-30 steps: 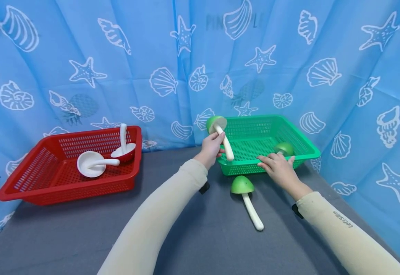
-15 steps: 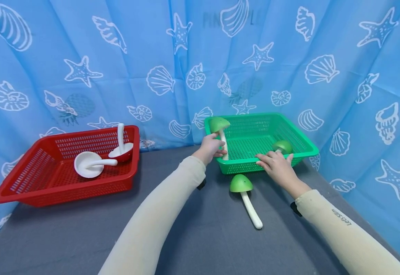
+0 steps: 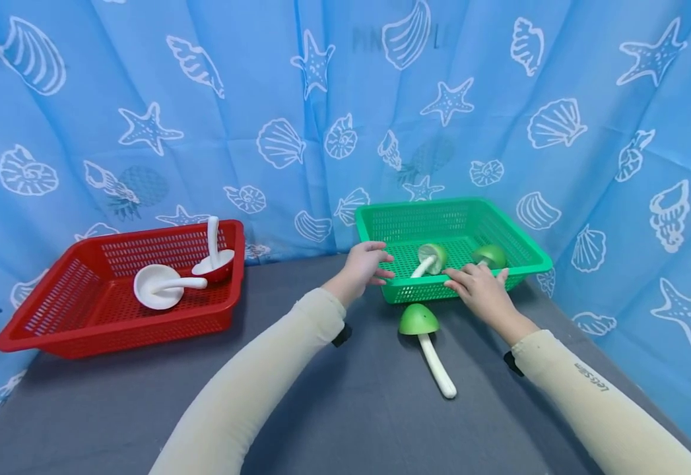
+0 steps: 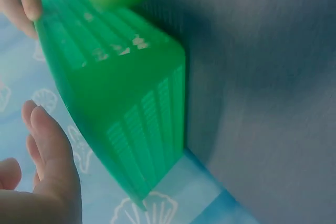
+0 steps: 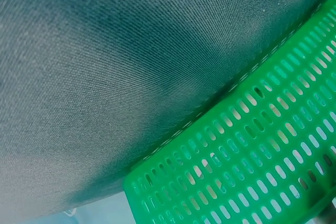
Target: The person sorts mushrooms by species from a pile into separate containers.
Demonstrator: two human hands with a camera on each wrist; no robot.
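Note:
My left hand (image 3: 361,269) is at the left end of the green basket (image 3: 440,289), its fingers extended and holding nothing. My right hand (image 3: 483,290) grips the basket's near rim, fingers over the edge; it also shows at the rim in the left wrist view. Inside the basket lie two green ladles with white handles: one ladle (image 3: 433,257) near the middle, its handle slanting towards the near wall, and another ladle (image 3: 490,255) at the right, partly hidden by my right hand. A third green ladle (image 3: 418,320) lies dome up on the table in front.
On the left stands a red basket (image 3: 137,330) with two red-and-white ladles inside, one ladle (image 3: 158,287) lying flat and one ladle (image 3: 213,260) with its handle upright. A grey cloth (image 3: 345,402) covers the table. A blue shell-patterned curtain (image 3: 321,171) hangs close behind both baskets.
My left hand held a green ladle by its handle above the basket's left end, lowered it inside and let go. The ladle now lies near the middle. My right hand stayed on the rim.

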